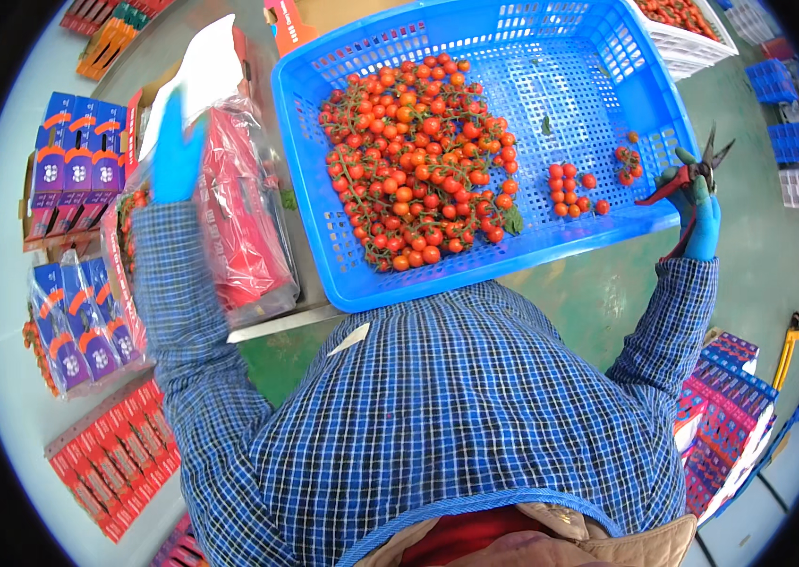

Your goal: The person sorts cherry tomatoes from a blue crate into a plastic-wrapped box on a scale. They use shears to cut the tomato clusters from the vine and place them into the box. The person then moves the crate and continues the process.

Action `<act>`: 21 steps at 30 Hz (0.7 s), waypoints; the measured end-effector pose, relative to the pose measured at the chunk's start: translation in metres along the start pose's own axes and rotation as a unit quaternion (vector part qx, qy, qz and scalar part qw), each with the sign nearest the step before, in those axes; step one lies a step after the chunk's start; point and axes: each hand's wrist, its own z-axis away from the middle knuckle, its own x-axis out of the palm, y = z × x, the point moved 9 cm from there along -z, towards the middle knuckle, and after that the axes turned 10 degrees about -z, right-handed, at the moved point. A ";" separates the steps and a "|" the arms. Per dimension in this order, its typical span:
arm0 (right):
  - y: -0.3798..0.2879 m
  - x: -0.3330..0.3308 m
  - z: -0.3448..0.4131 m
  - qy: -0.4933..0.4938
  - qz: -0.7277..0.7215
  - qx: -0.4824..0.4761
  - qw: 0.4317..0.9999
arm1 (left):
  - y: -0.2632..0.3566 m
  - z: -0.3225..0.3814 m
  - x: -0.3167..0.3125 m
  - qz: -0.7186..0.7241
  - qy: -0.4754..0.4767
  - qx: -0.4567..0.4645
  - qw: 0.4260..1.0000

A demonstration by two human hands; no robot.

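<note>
My right hand (700,205), in a blue glove with darker fingertips, grips red-handled pruning shears (697,170) at the right rim of a blue plastic crate (513,266). The shears' blades point up and stand apart. A large heap of cherry tomatoes on the vine (421,170) fills the crate's left part. Loose tomatoes (569,191) and a small cluster (627,164) lie on the right. On the left, my blurred left hand (176,159), also blue-gloved, is over a white sheet (208,60) beside red packaging in clear plastic (236,212). Whether it touches the sheet I cannot tell.
Purple-and-blue cartons (77,170) stand at the left, with bagged ones (84,319) nearer. Red cartons (116,453) sit at lower left. A white crate of tomatoes (697,49) is beyond the blue crate. Stacked cartons (725,425) are at lower right, on a green floor (754,248).
</note>
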 end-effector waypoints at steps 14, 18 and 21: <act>0.009 -0.042 -0.040 -0.095 0.000 0.009 0.995 | 0.374 0.077 0.291 -0.160 -0.258 0.073 0.950; -0.005 -0.015 -0.053 -0.142 0.012 0.011 0.990 | 0.439 0.118 0.278 0.076 -0.465 0.235 0.850; -0.014 0.003 -0.060 -0.176 0.042 0.007 0.984 | 0.402 0.112 0.239 0.357 -0.574 0.115 0.728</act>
